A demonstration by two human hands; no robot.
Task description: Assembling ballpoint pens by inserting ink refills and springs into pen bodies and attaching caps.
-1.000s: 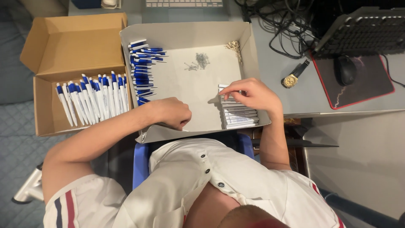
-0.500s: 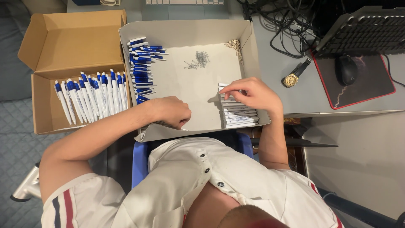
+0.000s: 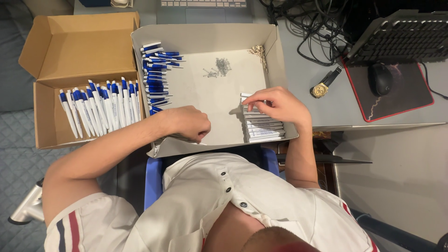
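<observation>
1. The right hand [image 3: 275,105] is seen at the top of a stack of white barrels [image 3: 262,127] by the tray's right wall; its fingertips are pinched on the topmost barrel.
2. The left hand [image 3: 190,122] is curled shut low in the tray [image 3: 205,35], near the front lip; what it holds cannot be told.
3. Open floor is left in the tray's middle, between both hands.
4. Blue-and-white pens [image 3: 156,70] are piled along the tray's left wall; small springs [image 3: 219,67] lie near the back, clear of both hands.
5. A brown box [image 3: 79,42], flaps open, is set just left of the tray, with more pens [image 3: 95,109] laid in a row inside.
6. On the bench [image 3: 308,70] to the right, a gold watch [image 3: 322,86], a mouse [image 3: 380,78] on a red-edged pad, a keyboard [image 3: 401,39] and tangled cables [image 3: 312,23] are seen.
7. Both boxes are plain cardboard; the barrels are smooth plastic.
</observation>
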